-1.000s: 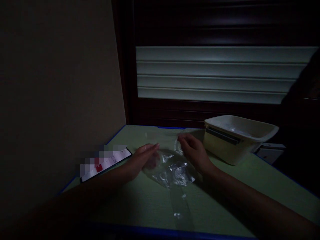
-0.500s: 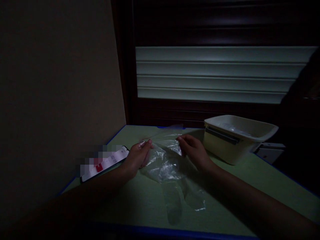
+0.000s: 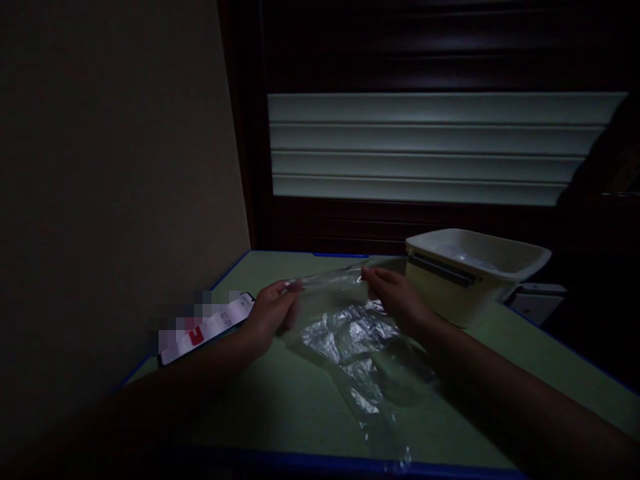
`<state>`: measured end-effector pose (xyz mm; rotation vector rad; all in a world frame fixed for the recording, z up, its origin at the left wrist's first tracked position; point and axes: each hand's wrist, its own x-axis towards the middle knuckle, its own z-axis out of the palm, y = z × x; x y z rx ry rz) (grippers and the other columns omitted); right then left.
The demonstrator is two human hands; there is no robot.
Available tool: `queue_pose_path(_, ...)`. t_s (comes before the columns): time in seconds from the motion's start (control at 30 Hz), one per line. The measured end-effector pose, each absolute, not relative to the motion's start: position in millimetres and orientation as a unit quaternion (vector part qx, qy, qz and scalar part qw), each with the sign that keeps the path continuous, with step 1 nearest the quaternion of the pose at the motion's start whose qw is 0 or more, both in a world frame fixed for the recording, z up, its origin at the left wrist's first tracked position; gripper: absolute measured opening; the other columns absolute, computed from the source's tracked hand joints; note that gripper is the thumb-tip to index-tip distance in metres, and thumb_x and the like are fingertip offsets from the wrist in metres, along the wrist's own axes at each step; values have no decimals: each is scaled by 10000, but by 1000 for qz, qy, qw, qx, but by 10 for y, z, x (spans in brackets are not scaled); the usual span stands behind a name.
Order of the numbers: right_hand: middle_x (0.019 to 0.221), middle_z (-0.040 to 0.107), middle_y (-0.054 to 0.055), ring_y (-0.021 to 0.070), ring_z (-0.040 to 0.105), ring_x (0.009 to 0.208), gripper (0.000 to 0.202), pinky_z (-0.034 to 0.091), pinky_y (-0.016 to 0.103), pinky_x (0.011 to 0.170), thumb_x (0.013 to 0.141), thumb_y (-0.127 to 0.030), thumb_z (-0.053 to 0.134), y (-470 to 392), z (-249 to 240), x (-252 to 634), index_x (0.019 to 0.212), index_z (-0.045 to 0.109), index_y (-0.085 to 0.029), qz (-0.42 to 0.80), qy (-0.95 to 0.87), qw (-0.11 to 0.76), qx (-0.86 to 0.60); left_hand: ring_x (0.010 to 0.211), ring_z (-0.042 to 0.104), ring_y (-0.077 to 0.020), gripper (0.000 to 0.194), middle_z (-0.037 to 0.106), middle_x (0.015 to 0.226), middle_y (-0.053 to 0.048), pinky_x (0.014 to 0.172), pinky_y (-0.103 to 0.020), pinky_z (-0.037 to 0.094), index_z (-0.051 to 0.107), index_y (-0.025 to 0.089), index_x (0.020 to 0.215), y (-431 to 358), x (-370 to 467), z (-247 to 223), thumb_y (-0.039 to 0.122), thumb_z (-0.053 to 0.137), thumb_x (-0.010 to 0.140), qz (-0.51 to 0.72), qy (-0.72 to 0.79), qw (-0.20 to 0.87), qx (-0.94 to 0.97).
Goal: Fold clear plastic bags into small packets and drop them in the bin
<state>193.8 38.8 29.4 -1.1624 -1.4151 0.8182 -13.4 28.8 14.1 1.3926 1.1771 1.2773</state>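
A thin, clear disposable plastic glove is stretched between my two hands over the table. My left hand pinches its far left edge between thumb and fingers. My right hand pinches the far right part of the same edge, so the edge runs nearly straight from hand to hand. Crumpled and shiny, the rest of the glove hangs toward me, with narrow finger-like ends near the table's front edge. Dim light blurs its outline. Just beyond my right hand stands a cream plastic box with a grey clasp.
Clear plastic lies inside the cream box. A lit phone rests at the left, beside my left forearm. Another pale device is behind the box at the right. The green table has blue edges; a wall borders its left side.
The glove's far edge has been pulled straighter between my hands, and its loose part has spread closer to me and to the right. My right hand has shifted slightly right.
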Motion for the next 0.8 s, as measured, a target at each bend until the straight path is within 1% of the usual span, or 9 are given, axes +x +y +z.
queue_pose_path(0.1, 381, 384, -82, 57, 298, 303, 396, 190, 187, 310, 648, -563, 563, 481, 231, 2020, 561, 465, -189, 349, -586, 530, -504, 324, 367, -69, 312, 414, 444, 84, 326, -165, 279, 480, 168, 751, 325, -151, 108, 461, 572, 698, 511, 486, 425, 567)
queue_pose_path(0.2, 390, 387, -78, 62, 322, 322, 397, 224, 195, 327, 637, -554, 579, 549, 179, 2089, 542, 465, -186, 340, -586, 530, -511, 422, 481, -107, 322, 510, 586, 34, 384, -205, 373, 488, 161, 834, 362, -172, 80, 438, 573, 694, 514, 503, 383, 580)
queue_pose_path(0.3, 453, 463, -48, 82, 398, 362, 360, 301, 208, 356, 668, -528, 572, 592, 128, 2122, 609, 506, -179, 324, -595, 531, -509, 661, 570, -166, 320, 548, 791, -25, 540, -265, 454, 490, 165, 905, 385, -194, 77, 387, 589, 697, 531, 515, 300, 603)
queue_pose_path(0.33, 487, 502, -30, 95, 440, 386, 344, 337, 219, 375, 686, -517, 563, 606, 108, 2127, 648, 522, -178, 317, -600, 531, -508, 745, 570, -178, 299, 540, 859, -37, 602, -281, 463, 491, 171, 911, 389, -201, 79, 358, 591, 699, 536, 514, 268, 614)
queue_pose_path(0.4, 578, 574, 13, 131, 530, 472, 307, 411, 249, 437, 726, -487, 540, 640, 64, 2137, 734, 542, -179, 300, -615, 527, -504, 845, 551, -186, 203, 521, 930, -40, 702, -301, 456, 509, 179, 859, 388, -211, 78, 297, 575, 708, 528, 505, 217, 647)
queue_pose_path(0.5, 746, 625, 64, 176, 599, 645, 249, 470, 309, 570, 738, -414, 552, 684, 15, 2155, 832, 541, -184, 251, -644, 519, -504, 869, 536, -194, 61, 535, 890, -29, 775, -322, 430, 551, 182, 755, 369, -217, 55, 219, 554, 708, 469, 480, 169, 722)
queue_pose_path(0.6, 873, 610, 86, 193, 587, 758, 219, 459, 349, 681, 740, -338, 551, 660, 33, 2145, 888, 539, -177, 178, -686, 494, -503, 885, 523, -208, 57, 572, 834, -29, 813, -329, 402, 592, 187, 735, 330, -215, 27, 160, 556, 700, 392, 449, 132, 792)
queue_pose_path(0.73, 816, 596, 62, 167, 558, 685, 148, 438, 308, 651, 798, -248, 474, 475, 140, 2031, 877, 565, -161, 116, -777, 401, -471, 851, 532, -215, 90, 609, 827, -47, 792, -328, 399, 623, 179, 783, 275, -213, 22, 170, 539, 753, 309, 426, 93, 845)
queue_pose_path(0.8, 810, 604, 62, 165, 564, 705, 157, 432, 286, 655, 821, -242, 464, 362, 179, 1957, 878, 583, -156, 101, -822, 339, -447, 839, 540, -215, 104, 611, 847, -55, 779, -328, 403, 625, 171, 819, 262, -214, 23, 189, 532, 774, 284, 425, 76, 856)
